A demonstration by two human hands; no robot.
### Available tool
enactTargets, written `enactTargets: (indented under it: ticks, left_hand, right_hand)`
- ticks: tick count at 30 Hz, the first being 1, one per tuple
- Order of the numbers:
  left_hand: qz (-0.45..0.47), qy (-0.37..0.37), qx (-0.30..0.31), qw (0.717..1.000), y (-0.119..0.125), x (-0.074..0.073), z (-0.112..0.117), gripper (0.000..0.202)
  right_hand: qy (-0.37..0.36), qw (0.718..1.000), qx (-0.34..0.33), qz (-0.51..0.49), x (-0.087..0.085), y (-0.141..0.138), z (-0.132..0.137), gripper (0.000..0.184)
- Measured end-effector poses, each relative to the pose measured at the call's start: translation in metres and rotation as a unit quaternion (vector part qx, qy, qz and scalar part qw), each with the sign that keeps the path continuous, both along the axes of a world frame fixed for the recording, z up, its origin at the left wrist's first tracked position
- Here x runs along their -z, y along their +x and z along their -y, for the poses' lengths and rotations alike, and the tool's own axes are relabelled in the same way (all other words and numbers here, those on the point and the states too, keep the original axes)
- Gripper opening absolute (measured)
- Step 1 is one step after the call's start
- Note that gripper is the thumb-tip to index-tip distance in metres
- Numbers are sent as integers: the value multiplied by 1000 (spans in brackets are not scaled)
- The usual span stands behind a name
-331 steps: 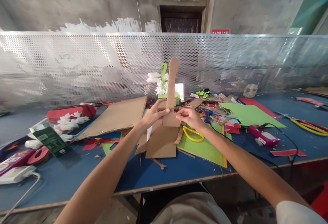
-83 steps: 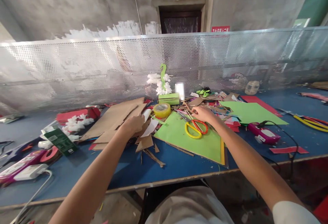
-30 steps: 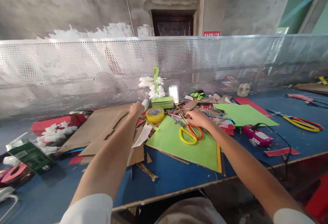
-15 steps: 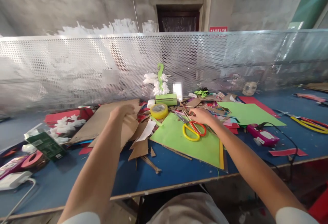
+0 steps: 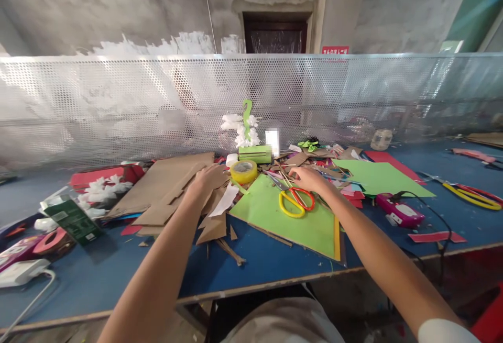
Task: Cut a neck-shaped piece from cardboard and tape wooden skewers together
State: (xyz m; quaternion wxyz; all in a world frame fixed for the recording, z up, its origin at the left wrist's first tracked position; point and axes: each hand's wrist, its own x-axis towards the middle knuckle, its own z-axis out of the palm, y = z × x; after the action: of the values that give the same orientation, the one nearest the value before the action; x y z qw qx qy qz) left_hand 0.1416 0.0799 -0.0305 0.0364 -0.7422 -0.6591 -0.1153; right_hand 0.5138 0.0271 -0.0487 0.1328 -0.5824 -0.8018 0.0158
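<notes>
My left hand (image 5: 213, 176) reaches over brown cardboard pieces (image 5: 173, 186), its fingers stretched toward a roll of yellow tape (image 5: 243, 172). Whether its fingertips touch the scraps there is hard to see. My right hand (image 5: 307, 177) is low over the scrap pile, thumb and fingers brought together beside thin wooden sticks (image 5: 283, 172); what they pinch, if anything, is hidden. Scissors (image 5: 293, 204) with one yellow and one red handle lie on a green sheet (image 5: 286, 228) just below it. A white paper strip (image 5: 225, 200) rests on cardboard scraps.
Behind the pile stands a green paper piece with white tufts (image 5: 247, 128). A perforated metal screen (image 5: 137, 107) runs along the back. To the right are a purple corded device (image 5: 401, 209), a jar (image 5: 381, 139) and yellow-and-red-handled scissors (image 5: 471, 195). A green box (image 5: 70, 219) stands left.
My left hand has moved right, off the large cardboard and toward the yellow tape, and more cardboard pieces show where it was. My right hand has hardly moved.
</notes>
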Motion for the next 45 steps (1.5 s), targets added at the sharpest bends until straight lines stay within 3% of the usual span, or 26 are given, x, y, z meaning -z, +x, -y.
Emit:
enactTargets:
  ticks: [5,11,26,37,45]
  left_hand:
    - [-61,29,68,995,50,10,31,46]
    - [-68,72,97,990,71,18,45,59]
    - [-70,63,92,991,59,21,35,47]
    - [-57,66,85,993,52,25,31,48]
    - [-54,75,78,993,54,27,29,34]
  right_hand:
    - [4,1000,6,-4,-5,0,4,28]
    - [-2,1000,8,-4,-12,0,8,26]
    - [-3,1000,18,2,-3,4,2,24]
    - [1,1000,15,7,-8,0,6,29]
    - [-18,1000,16,5,-10,1,6,28]
